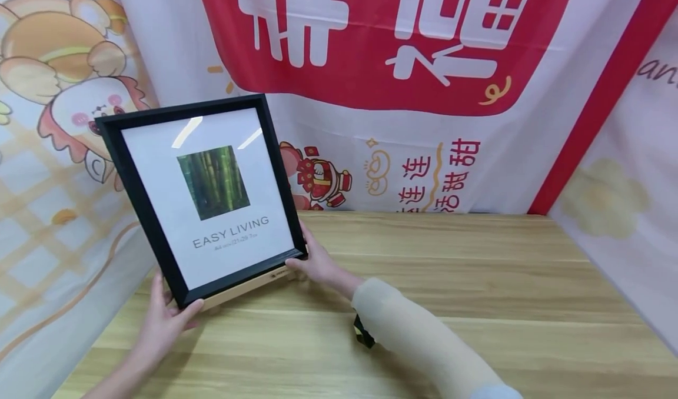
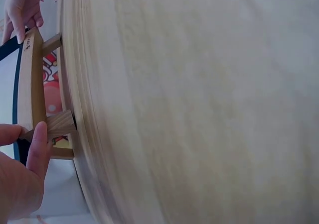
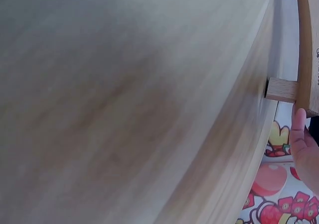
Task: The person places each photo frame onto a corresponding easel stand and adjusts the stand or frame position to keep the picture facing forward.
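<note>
A black picture frame (image 1: 199, 196) leans back on a wooden easel stand (image 1: 249, 286) at the table's left side. Behind its glazing is a white sheet with a bamboo picture and "EASY LIVING". My left hand (image 1: 163, 322) grips the lower left corner, its thumb at the stand's front ledge; the left wrist view shows these fingers around the ledge end. The lower right corner is held by my right hand (image 1: 318, 263), thumb in front; its other fingers are partly hidden. Short wooden feet (image 3: 282, 90) show beneath the ledge in the right wrist view.
The wood-grain table (image 1: 466, 305) stretches to the right. Printed cloths hang behind and on both sides, the red-and-white back cloth (image 1: 360, 102) close behind the frame. A small dark shiny thing (image 1: 364, 332) shows under my right sleeve.
</note>
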Demonstrator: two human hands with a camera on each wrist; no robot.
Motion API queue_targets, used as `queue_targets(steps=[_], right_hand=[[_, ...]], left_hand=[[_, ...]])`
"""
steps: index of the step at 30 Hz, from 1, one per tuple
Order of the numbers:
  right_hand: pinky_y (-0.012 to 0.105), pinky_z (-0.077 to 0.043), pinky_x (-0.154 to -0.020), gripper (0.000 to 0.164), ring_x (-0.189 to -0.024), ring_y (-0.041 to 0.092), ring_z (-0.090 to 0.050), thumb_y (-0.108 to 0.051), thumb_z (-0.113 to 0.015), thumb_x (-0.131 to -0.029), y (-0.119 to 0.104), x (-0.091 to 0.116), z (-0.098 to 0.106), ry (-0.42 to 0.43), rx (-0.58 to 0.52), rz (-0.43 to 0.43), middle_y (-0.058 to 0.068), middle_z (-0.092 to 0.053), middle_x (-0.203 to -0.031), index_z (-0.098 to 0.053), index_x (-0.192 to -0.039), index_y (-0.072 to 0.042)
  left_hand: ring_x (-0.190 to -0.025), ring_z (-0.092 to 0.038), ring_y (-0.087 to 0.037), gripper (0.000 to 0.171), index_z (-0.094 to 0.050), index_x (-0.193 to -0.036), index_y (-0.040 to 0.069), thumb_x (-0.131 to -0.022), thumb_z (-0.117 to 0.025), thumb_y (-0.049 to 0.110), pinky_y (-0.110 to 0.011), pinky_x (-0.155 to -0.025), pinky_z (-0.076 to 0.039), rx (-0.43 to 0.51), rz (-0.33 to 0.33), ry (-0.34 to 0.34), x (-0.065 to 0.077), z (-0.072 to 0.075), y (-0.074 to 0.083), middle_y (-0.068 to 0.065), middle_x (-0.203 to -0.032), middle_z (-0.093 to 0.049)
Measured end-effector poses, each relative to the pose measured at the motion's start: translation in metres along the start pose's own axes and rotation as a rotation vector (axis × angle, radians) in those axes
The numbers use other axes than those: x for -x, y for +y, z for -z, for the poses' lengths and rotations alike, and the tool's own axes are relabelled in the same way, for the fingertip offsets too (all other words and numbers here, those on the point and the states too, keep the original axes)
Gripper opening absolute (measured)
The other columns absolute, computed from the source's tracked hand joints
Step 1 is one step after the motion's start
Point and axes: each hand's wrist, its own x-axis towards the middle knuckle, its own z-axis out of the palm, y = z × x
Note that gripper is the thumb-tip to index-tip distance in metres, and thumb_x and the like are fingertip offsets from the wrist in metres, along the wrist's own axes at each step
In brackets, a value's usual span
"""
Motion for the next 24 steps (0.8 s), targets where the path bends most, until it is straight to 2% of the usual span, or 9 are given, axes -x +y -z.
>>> queue_targets(steps=[6,10,15,19,24], right_hand=[[0.043,-0.029,-0.112,0.096,-0.136,0.027,-0.035,-0.009,-0.074,-0.086,0.005,0.005,0.013,0.016,0.02,-0.028,0.009,-0.032,-0.154,-0.012,-0.157,-0.03],[0.041,-0.04,-0.105,0.096,-0.127,0.029,-0.045,-0.008,-0.074,-0.086,0.01,0.009,0.023,0.03,0.019,-0.02,0.014,-0.038,-0.149,-0.012,-0.157,-0.027],[0.034,-0.05,-0.091,0.096,-0.114,0.027,-0.054,-0.003,-0.073,-0.086,0.017,0.015,0.037,0.046,0.0,-0.014,0.016,-0.038,-0.147,-0.013,-0.157,-0.025],[0.034,-0.054,-0.086,0.096,-0.104,0.028,-0.06,0.0,-0.072,-0.086,0.021,0.021,0.048,0.051,-0.047,-0.01,0.018,-0.038,-0.146,-0.013,-0.157,-0.027],[0.033,-0.056,-0.081,0.09,-0.096,0.029,-0.062,0.001,-0.071,-0.087,0.028,0.031,0.063,0.068,-0.073,0.087,0.027,-0.041,-0.134,-0.017,-0.156,-0.02]], left_hand=[[-0.081,-0.064,-0.006,0.106,0.01,-0.154,0.036,-0.09,-0.064,-0.004,-0.039,-0.063,-0.06,0.004,0.025,-0.023,-0.005,-0.012,0.002,-0.041,-0.134,-0.031],[-0.084,-0.066,-0.024,0.108,0.013,-0.153,0.038,-0.09,-0.064,-0.004,-0.039,-0.063,-0.06,-0.008,0.043,-0.038,-0.009,-0.022,0.006,-0.041,-0.135,-0.03],[-0.093,-0.063,-0.039,0.107,0.012,-0.153,0.041,-0.091,-0.063,-0.003,-0.041,-0.063,-0.06,-0.001,0.043,-0.067,-0.014,-0.037,0.011,-0.038,-0.135,-0.033],[-0.094,-0.063,-0.043,0.105,0.01,-0.154,0.038,-0.091,-0.064,-0.001,-0.04,-0.061,-0.06,-0.015,0.02,-0.078,-0.016,-0.049,0.016,-0.038,-0.134,-0.035],[-0.091,-0.064,-0.041,0.106,0.01,-0.153,0.041,-0.091,-0.064,-0.002,-0.039,-0.061,-0.06,-0.012,0.01,-0.096,-0.021,-0.064,0.02,-0.037,-0.133,-0.037]])
